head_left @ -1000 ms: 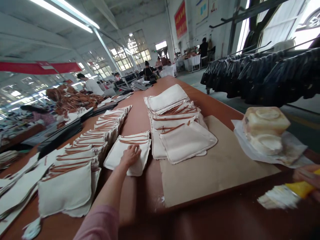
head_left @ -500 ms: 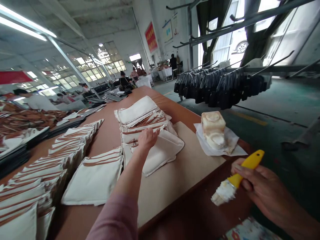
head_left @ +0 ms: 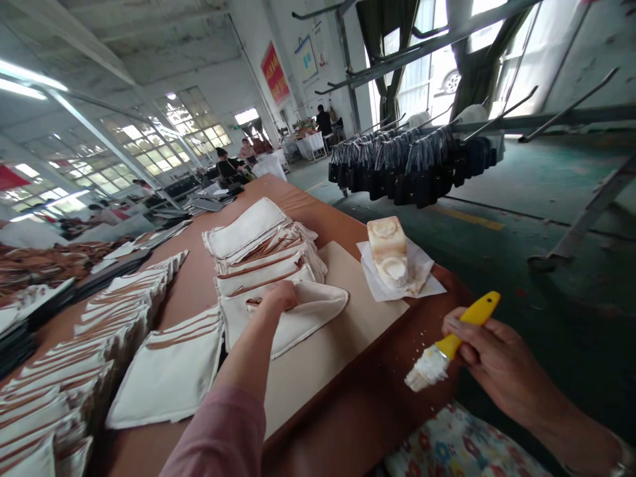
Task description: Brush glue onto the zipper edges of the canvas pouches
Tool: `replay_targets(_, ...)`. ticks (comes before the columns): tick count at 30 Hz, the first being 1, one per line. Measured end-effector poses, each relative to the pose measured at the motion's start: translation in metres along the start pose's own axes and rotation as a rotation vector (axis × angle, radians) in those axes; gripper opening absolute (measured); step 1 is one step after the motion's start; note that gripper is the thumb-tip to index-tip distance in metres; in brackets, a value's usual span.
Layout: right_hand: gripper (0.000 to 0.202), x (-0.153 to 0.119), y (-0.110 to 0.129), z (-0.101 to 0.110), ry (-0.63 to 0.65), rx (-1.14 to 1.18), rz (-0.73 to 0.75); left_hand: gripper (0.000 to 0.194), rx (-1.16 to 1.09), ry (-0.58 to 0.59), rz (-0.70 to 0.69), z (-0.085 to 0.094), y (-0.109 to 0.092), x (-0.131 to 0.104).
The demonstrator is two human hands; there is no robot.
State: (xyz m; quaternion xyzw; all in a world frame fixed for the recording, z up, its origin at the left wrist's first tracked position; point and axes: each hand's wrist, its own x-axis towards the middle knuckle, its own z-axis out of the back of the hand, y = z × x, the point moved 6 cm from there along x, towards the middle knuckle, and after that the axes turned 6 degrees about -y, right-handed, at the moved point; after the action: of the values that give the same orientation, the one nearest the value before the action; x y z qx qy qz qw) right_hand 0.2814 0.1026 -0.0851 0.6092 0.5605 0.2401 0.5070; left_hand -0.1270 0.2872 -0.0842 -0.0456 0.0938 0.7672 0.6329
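My left hand [head_left: 282,295] is closed at the upper edge of a cream fabric panel [head_left: 308,324], whose top bulges up and folds beside it; my fingertips are hidden in the cloth. The panel lies partly on a flat tan board [head_left: 342,351], in front of a stack of cream panels with brown edging [head_left: 263,271]. My right hand [head_left: 489,348] is wrapped round the yellow handle of a paintbrush [head_left: 464,328]. Thick white paste coats its bristles, which point down and left above the table's front edge.
A stained tub [head_left: 387,248] of white paste stands on white paper [head_left: 422,281] at the table's right edge. Cream panels [head_left: 171,371] and a long overlapping row [head_left: 114,324] lie left. Black items hang from a rack [head_left: 407,172] beyond. People sit further back.
My left hand has moved down and toward me with the panel's edge, which now bulges upward. The view has shifted rightward. My right hand still holds the brush, and white crumbs show around it.
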Motion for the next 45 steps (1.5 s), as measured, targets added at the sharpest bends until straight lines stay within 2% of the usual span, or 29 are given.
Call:
replay_targets(3, 0.029, -0.006, 0.006, -0.001, 0.002, 0.014, 0.021, 0.036, -0.036, 0.006, 0.071, -0.009, -0.008, -0.013)
replay_targets(5, 0.026, -0.010, 0.010, 0.002, 0.001, 0.016, 0.052, 0.033, -0.102, -0.039, 0.084, -0.008, -0.012, -0.020)
replay_targets(8, 0.024, -0.014, 0.018, 0.006, 0.012, 0.022, 0.090, 0.027, -0.261, -0.144, 0.038, 0.002, -0.015, -0.038)
replay_targets(11, 0.024, -0.018, 0.032, 0.004, 0.040, 0.044, 0.125, 0.026, -0.443, -0.235, -0.063, 0.015, -0.017, -0.067)
replay_targets(15, 0.024, -0.023, 0.062, -0.017, 0.080, 0.106, 0.199, 0.035, -0.625, -0.299, -0.218, 0.028, -0.029, -0.121)
replay_targets(19, 0.022, -0.028, 0.090, -0.049, 0.184, 0.124, 0.412, 0.031, -0.773, -0.312, -0.439, 0.040, -0.058, -0.178)
replay_targets(22, 0.021, -0.034, 0.096, -0.067, 0.242, 0.032, 0.599, 0.024, -0.817, -0.275, -0.528, 0.046, -0.077, -0.213)
replay_targets(26, 0.020, -0.045, 0.091, -0.083, 0.293, -0.165, 0.723, 0.022, -0.830, -0.159, -0.592, 0.048, -0.093, -0.245)
replay_targets(31, 0.025, -0.054, 0.096, -0.090, 0.245, -0.401, 0.920, 0.024, -0.885, -0.032, -0.624, 0.042, -0.099, -0.263)
replay_targets(34, 0.026, -0.054, 0.099, -0.083, 0.189, -0.385, 0.904, 0.025, -0.917, -0.009, -0.604, 0.036, -0.099, -0.265)
replay_targets(37, 0.026, -0.057, 0.095, -0.084, 0.270, -0.386, 0.890, 0.028, -0.904, -0.021, -0.582, 0.030, -0.098, -0.268)
replay_targets(39, 0.026, -0.058, 0.092, -0.085, 0.305, -0.418, 0.925, 0.029, -0.873, -0.054, -0.575, 0.029, -0.099, -0.272)
replay_targets(41, 0.027, -0.053, 0.092, -0.080, 0.242, -0.416, 0.935, 0.029, -0.826, -0.110, -0.605, 0.032, -0.099, -0.279)
replay_targets(43, 0.029, -0.044, 0.093, -0.072, 0.164, -0.366, 0.889, 0.025, -0.740, -0.224, -0.681, 0.038, -0.100, -0.286)
replay_targets(45, 0.031, -0.038, 0.095, -0.068, 0.179, -0.301, 0.828, 0.021, -0.602, -0.379, -0.772, 0.045, -0.102, -0.294)
